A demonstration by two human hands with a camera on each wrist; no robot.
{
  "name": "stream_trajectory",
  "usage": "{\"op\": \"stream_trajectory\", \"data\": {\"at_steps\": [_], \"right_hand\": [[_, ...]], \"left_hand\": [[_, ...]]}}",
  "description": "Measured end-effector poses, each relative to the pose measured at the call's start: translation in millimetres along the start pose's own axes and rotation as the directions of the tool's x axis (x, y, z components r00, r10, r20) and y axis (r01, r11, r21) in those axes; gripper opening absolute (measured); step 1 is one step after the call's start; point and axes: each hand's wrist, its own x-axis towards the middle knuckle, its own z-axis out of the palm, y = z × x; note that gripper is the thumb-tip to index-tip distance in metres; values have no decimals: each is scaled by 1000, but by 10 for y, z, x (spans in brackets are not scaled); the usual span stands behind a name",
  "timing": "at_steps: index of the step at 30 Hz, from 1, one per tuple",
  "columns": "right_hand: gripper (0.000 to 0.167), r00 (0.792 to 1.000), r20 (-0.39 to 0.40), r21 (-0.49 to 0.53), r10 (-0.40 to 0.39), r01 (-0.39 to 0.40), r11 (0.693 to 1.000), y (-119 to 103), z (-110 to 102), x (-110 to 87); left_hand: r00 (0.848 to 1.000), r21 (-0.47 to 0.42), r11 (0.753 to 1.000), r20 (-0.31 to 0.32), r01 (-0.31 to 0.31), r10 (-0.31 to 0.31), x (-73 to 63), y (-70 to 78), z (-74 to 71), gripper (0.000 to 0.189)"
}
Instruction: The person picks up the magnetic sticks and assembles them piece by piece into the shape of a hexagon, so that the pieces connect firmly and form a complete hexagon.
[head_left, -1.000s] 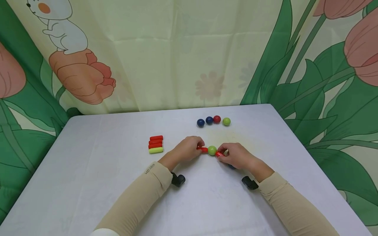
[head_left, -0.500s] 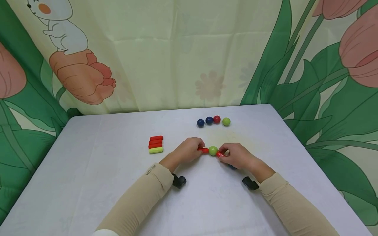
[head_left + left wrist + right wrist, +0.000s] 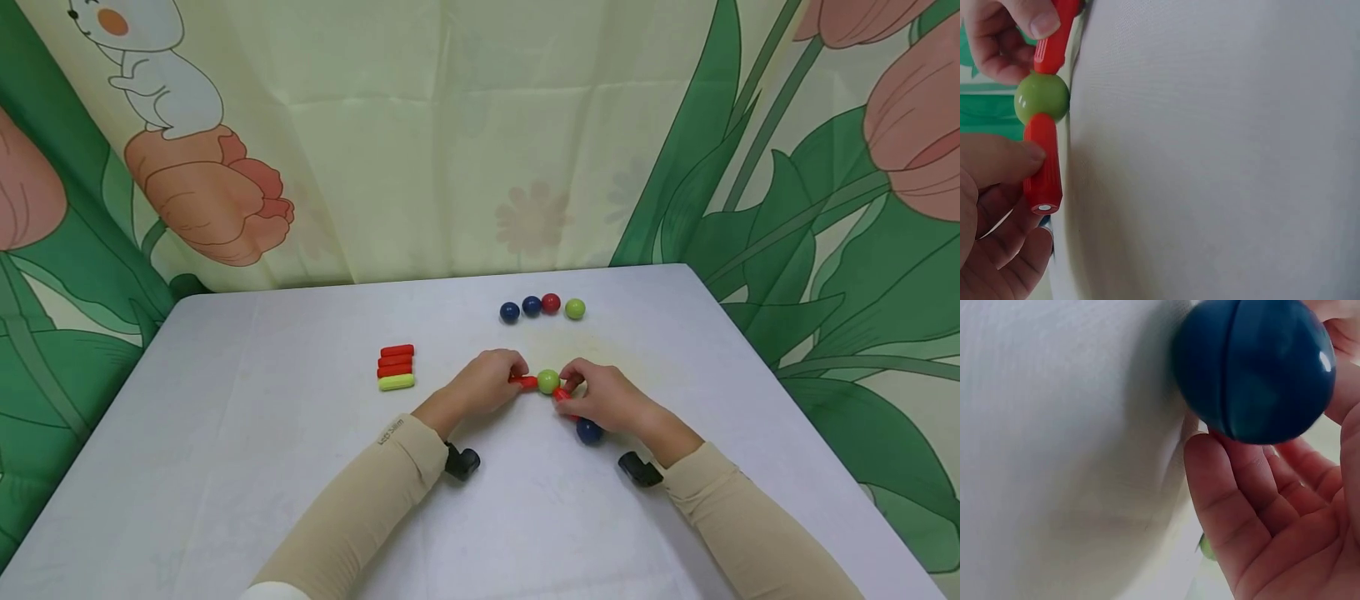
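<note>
My left hand (image 3: 491, 382) pinches a red rod (image 3: 1042, 169) between thumb and fingers; a small silvery tip shows at its free end. The rod's other end touches a light green ball (image 3: 548, 382). On the ball's right side, a second red rod (image 3: 562, 395) meets it at an angle, pinched by my right hand (image 3: 606, 396). A dark blue ball (image 3: 589, 431) sits at this rod's near end, below the right hand. In the right wrist view the blue ball (image 3: 1257, 369) is large and partly covers the fingers (image 3: 1225, 494).
Left of my hands lie red rods (image 3: 395, 362) in a stack-like row with a yellow-green rod (image 3: 396, 382). Toward the far edge stand two blue balls (image 3: 510, 312), a red ball (image 3: 551, 303) and a green ball (image 3: 575, 309). A white cloth (image 3: 262, 467) covers the table.
Both hands have shifted slightly right with the joined pieces. The right-hand rod has turned to a steeper angle, and the blue ball, mostly hidden before, has come into view below the right hand.
</note>
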Motion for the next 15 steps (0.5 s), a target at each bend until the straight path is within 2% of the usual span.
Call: {"op": "stream_trajectory", "data": {"at_steps": [4,8,12,15], "right_hand": [[55,1000,-5,-15,-5,5,1000,-4,-3,0],[56,998,-31,-52,-56,54,997,-27,-17,17],[49,992,-27,-98,-121,118,988,-82,-26,79],[40,991,-17,-130,-136,133,983,-112,-25,129]], "left_hand": [[1000,1,1000,-3,-9,9,8,7,3,18],[999,5,999,-7,-32,32,9,11,11,17],[998,13,998,-26,-58,58,14,20,23,15],[997,8,998,-34,-63,64,19,22,27,14]]}}
